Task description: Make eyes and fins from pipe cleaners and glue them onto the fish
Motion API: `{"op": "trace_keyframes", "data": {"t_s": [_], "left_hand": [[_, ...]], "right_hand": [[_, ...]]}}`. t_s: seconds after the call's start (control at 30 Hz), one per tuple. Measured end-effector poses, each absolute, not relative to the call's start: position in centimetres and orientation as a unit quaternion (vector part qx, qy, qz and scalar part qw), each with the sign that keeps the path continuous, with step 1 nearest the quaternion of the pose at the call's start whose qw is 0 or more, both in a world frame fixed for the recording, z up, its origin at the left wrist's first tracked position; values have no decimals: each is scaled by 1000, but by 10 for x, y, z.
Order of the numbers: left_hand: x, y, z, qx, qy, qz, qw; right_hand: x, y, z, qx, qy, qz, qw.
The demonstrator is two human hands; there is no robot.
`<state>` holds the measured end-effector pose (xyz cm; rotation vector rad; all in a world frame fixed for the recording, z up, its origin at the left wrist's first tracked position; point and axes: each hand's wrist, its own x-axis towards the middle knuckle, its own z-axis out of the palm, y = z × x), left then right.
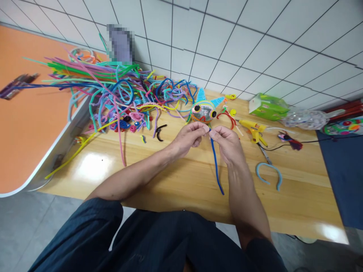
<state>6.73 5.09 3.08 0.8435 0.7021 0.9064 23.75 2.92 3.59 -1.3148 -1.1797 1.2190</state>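
Observation:
A dark blue pipe cleaner (216, 166) hangs down from between my fingertips toward the table's front edge. My left hand (190, 139) pinches its upper end between thumb and index finger. Right beside it, my right hand (226, 140) pinches the same pipe cleaner, the two hands almost touching. Just beyond them is a round craft figure (203, 112) with light blue pointed ears, yellow and black eyes and a red mouth. Red curved pipe cleaners (227, 118) lie to its right. Black curled pieces (160, 133) rest on the wood left of my left hand.
A large tangle of coloured pipe cleaners (119, 90) covers the back left. On the right are a yellow glue gun (253, 130) with a black cord, scissors (264, 154), a light blue arc (269, 166) and a green packet (266, 107). The tiled wall (221, 45) rises behind.

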Motion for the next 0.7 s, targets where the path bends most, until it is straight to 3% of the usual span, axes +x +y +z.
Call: {"op": "trace_keyframes", "data": {"t_s": [0.3,0.5,0.6,0.7], "left_hand": [[36,77,42,663,264,320,623],[31,80,42,719,282,302,559],[39,73,41,666,306,352,582],[53,60,38,517,313,391,694]], "right_hand": [[250,26,46,-522,-527,541,396],[246,24,47,-520,-546,535,382],[241,24,42,-512,-514,542,425],[234,26,35,-506,-472,551,467]]}}
